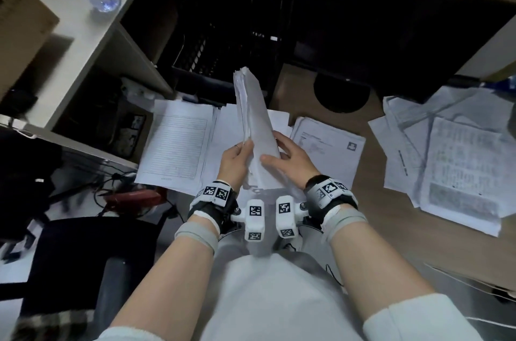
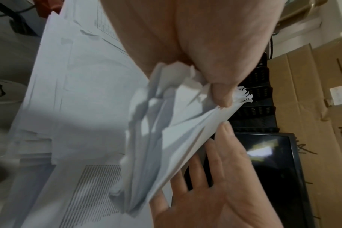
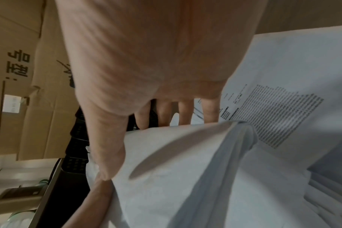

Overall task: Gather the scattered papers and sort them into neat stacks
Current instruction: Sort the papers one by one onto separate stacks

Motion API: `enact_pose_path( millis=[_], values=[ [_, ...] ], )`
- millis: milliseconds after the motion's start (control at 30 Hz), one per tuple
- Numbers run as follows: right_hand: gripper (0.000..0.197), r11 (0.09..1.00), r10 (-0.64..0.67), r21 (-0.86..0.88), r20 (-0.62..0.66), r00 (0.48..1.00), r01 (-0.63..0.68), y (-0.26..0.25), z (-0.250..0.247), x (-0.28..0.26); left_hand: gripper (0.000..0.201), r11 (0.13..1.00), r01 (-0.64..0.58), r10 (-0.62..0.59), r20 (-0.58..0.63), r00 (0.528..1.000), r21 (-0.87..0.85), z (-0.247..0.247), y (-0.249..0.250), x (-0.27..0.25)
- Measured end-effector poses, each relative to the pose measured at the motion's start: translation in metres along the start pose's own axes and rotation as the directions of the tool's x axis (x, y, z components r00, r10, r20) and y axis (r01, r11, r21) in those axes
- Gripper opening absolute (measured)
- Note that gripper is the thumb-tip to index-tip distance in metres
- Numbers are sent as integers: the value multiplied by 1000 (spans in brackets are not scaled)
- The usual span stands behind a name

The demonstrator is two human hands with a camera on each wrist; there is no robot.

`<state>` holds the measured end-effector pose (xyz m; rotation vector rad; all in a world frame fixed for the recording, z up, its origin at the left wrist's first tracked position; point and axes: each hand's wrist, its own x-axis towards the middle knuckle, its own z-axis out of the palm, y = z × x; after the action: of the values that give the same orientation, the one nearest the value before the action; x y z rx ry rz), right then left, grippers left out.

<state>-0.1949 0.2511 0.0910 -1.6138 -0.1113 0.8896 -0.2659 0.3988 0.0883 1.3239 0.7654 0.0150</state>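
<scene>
I am holding a bundle of papers (image 1: 255, 128) up on its edge. My left hand (image 1: 236, 163) is pinching it, and my right hand (image 1: 290, 161) is pressing flat against it with straight fingers.

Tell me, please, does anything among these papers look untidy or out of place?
Yes. The pile at the desk's right lies crumpled and askew, its sheets overlapping at angles. The bundle held upright between left hand and right hand has ragged, uneven edges.

Bare table (image 1: 371, 217) is left open right of the grip. Ahead, passage is blocked by a black crate (image 1: 223, 33); left, by a lined sheet (image 1: 178, 145); far right, by loose papers (image 1: 452, 161).
</scene>
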Motion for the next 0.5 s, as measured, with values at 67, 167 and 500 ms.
enact_pose_path(
  millis=[67,167,500],
  values=[
    [79,1000,-9,-20,16,1000,9,-6,7,0,38,1000,-5,5,-1,1000,16,-6,4,-1],
    [84,999,-26,-37,15,1000,26,-14,19,2,56,998,-10,10,4,1000,62,-18,14,4],
    [81,999,-22,-31,-11,1000,21,-45,78,27,41,999,-11,8,60,998,51,-79,44,31]
  ],
)
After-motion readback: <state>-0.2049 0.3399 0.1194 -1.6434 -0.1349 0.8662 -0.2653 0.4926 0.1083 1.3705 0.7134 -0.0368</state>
